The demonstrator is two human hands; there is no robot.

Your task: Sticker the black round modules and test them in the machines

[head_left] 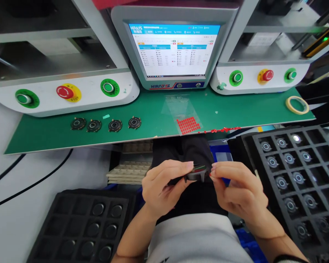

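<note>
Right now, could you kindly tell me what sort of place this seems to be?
Probably a factory assembly station for small electronic parts: a HIRAYS machine's monitor, a red emergency-stop button, and a black tray of round components.

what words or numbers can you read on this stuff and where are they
"HIRAYS" on the monitor's lower frame
"HIRAYS" at the top left of the screen
"STOP" on the yellow ring of the left red button
The other screen text is too small to read.
</note>
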